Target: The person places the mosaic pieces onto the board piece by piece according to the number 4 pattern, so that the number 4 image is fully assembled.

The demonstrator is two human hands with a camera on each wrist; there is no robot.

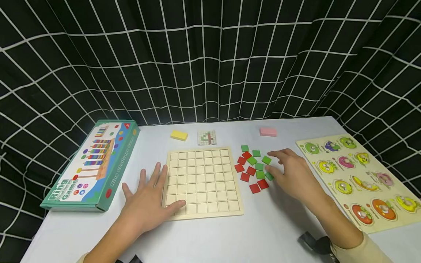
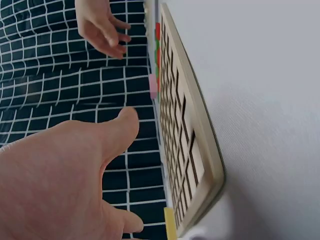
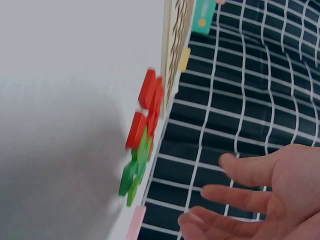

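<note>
A square wooden grid board (image 1: 203, 182) lies on the white table with its cells bare. My left hand (image 1: 144, 201) is spread at the board's left edge, fingers straight and thumb over the lower left corner in the head view. To the right of the board lie several red square tiles (image 1: 245, 177) and green square tiles (image 1: 259, 167), scattered flat. My right hand (image 1: 292, 175) hovers beside the green ones with its fingers loosely bent and nothing held; in the right wrist view the fingers (image 3: 235, 197) show apart from the tiles.
Behind the board are a yellow block (image 1: 179, 135), a small pattern card (image 1: 207, 138) and a pink block (image 1: 268, 132). A ring game box (image 1: 95, 164) lies at left, a fruit puzzle board (image 1: 332, 170) at right. Black gridded cloth (image 1: 210, 65) hangs behind.
</note>
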